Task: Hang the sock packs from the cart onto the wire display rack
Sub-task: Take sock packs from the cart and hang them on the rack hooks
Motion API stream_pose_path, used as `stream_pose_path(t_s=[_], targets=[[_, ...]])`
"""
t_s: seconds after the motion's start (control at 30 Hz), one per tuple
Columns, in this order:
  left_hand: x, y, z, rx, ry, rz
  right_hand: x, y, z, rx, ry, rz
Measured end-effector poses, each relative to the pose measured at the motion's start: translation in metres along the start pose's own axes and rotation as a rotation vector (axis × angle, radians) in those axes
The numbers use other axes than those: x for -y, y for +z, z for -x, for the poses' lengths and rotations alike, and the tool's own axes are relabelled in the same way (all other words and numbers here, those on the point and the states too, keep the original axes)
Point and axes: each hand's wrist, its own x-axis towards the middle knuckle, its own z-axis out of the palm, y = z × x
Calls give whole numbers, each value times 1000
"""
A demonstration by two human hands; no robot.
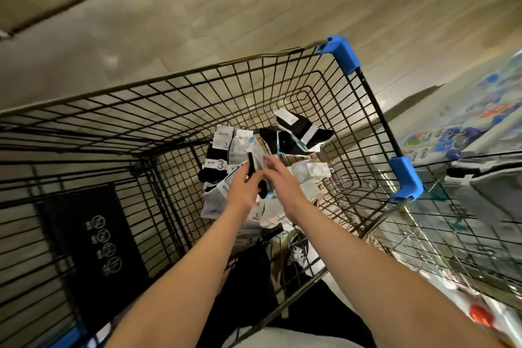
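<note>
Both my arms reach down into a black wire cart (pixel 282 79) with blue corner guards. My left hand (pixel 243 192) grips a sock pack (pixel 254 158) with a white label and black sock, lifted above the pile. My right hand (pixel 279 178) touches the same pack with straight fingers, from the right. Several black and white sock packs (pixel 223 155) lie on the cart floor beneath my hands. Another black sock pack (pixel 296 133) lies further toward the cart's far end. The picture is blurred by motion.
A wire display rack (pixel 457 234) with grey items hanging on it stands at the right, close beside the cart. A black sign panel (pixel 96 246) hangs on the cart's left side. Beige tiled floor surrounds the cart.
</note>
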Motion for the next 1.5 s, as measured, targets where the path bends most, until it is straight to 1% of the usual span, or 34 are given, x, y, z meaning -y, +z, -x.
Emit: stream_pose_path(t_s=[0.07,0.13,0.23,0.33,0.4,0.53,0.6,0.67,0.73,0.8,0.87,0.93,1.0,1.07,1.1,1.17,1.2,1.3,1.33,1.43,1.5], targets=[[-1,-3,5,32,16,100,0,1,3,10,0,-52],[-5,-5,10,18,29,115,0,5,4,-35,-9,-32],[-3,-10,9,-78,70,-32,-2,7,1,-151,14,-13],[0,-17,6,-122,49,-93,0,4,1,-144,73,-64],[1,-18,2,-94,8,-85,3,0,2,-131,97,-124],[-10,-12,-9,22,-24,-83,7,-7,-12,-134,60,-124],[-15,-7,-22,35,-10,-137,11,-11,-22,-161,55,-51],[-17,-1,-37,6,0,-191,12,-18,-40,-219,57,42],[-17,6,-56,-44,9,-234,11,-29,-61,-311,38,113],[-15,11,-78,-82,7,-225,8,-41,-85,-403,5,134],[-11,18,-102,-92,-3,-225,5,-53,-111,-437,-30,197],[-6,23,-127,-109,1,-278,3,-64,-140,-449,-60,297],[3,28,-149,-135,15,-313,-2,-74,-172,-464,-67,498],[14,34,-168,-152,3,-323,-7,-80,-195,-435,17,770],[20,37,-175,-155,-7,-317,-10,-82,-202,-409,67,833],[30,45,-186,-161,-21,-304,-17,-83,-213,-388,129,852],[31,48,-189,-166,-25,-306,-21,-82,-217,-421,127,863],[35,57,-197,-163,2,-296,-26,-80,-222,-599,86,917],[34,59,-197,-154,5,-304,-25,-80,-221,-631,78,919],[31,63,-192,-150,18,-311,-21,-78,-210,-634,40,887],[26,63,-181,-152,25,-299,-16,-74,-194,-652,-21,850]])
